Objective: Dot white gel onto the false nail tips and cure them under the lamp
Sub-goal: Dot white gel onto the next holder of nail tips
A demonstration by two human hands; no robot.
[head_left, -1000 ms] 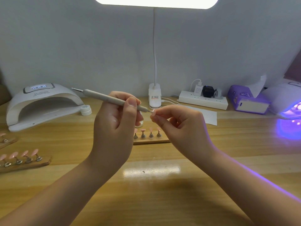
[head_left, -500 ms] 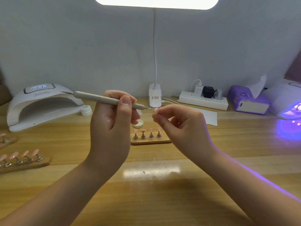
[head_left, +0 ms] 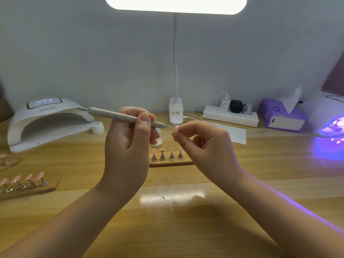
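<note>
My left hand [head_left: 128, 146] grips a grey dotting pen [head_left: 119, 116], held level with its fine tip pointing right. My right hand [head_left: 202, 144] pinches a small pale false nail tip [head_left: 176, 129] between thumb and forefinger, a short gap right of the pen tip. Behind my hands lies a wooden holder [head_left: 170, 162] with several pink nail tips on metal stands. An open white gel pot [head_left: 157, 143] sits just behind it, its lid [head_left: 98, 127] further left. A white curing lamp [head_left: 46, 121] stands at the back left; a second lamp [head_left: 327, 116] glows violet at the right edge.
Two more wooden holders with pink tips [head_left: 26, 185] lie at the left edge. A desk light base [head_left: 176, 113], a power strip [head_left: 230, 116], a sheet of paper [head_left: 234, 135] and a purple tissue box [head_left: 281, 116] line the back of the wooden table [head_left: 186, 220].
The pen has levelled out and its back end has dropped. Both hands have lifted slightly, and the pen tip has drawn a little away from the nail tip.
</note>
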